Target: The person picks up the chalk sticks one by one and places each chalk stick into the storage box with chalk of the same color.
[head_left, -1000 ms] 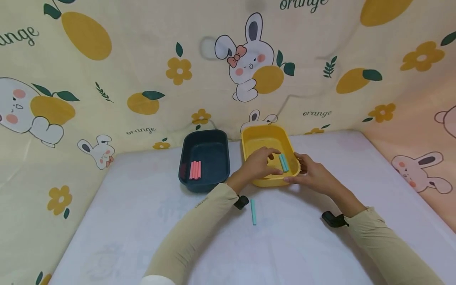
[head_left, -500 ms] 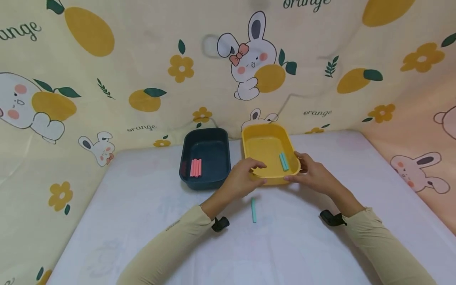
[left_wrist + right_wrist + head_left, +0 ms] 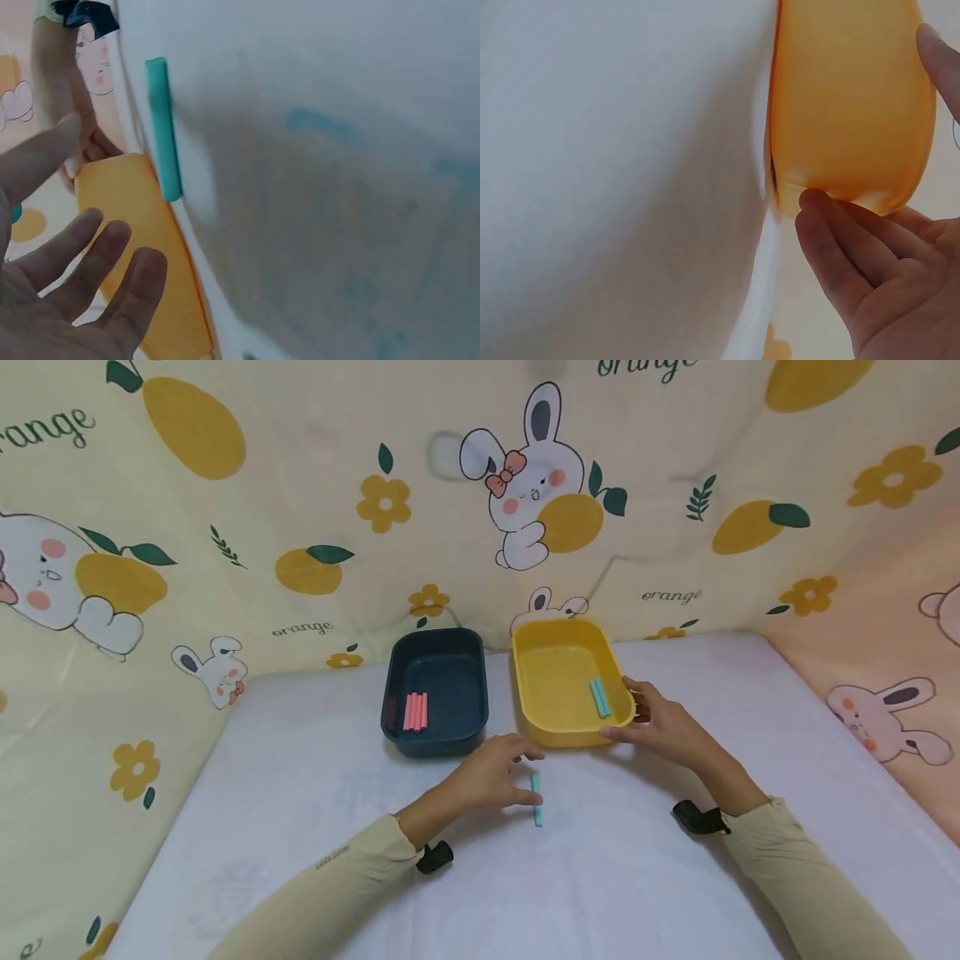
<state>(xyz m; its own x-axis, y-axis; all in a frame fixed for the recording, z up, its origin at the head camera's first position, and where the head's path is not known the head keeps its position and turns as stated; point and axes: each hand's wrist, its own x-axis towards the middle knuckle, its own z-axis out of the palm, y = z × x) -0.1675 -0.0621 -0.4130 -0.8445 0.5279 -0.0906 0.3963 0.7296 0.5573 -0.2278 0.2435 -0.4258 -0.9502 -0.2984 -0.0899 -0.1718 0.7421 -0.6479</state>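
A teal chalk stick [image 3: 537, 814] lies on the white tabletop. My left hand [image 3: 487, 777] hovers over it, thumb and fingers spread apart and nothing between them; in the left wrist view the teal chalk stick [image 3: 163, 131] lies beyond the fingertips. With my right hand [image 3: 663, 727] I hold the near right corner of a yellow plastic box [image 3: 573, 739], thumb at its front rim and fingers along its side. Two teal chalk sticks [image 3: 600, 698] lie side by side inside that box. The right wrist view shows fingertips touching the wall of the yellow box [image 3: 847, 97].
To the left stands a dark blue box [image 3: 435, 745] with several pink chalk sticks [image 3: 416, 712] in it. Behind both boxes hangs a cream cloth [image 3: 300, 485] printed with rabbits and oranges. A white cloth [image 3: 300, 777] covers the table.
My left hand has drawn back out of the yellow box, leftward and nearer, to the loose chalk stick on the table. My right hand has stayed at the box's corner.
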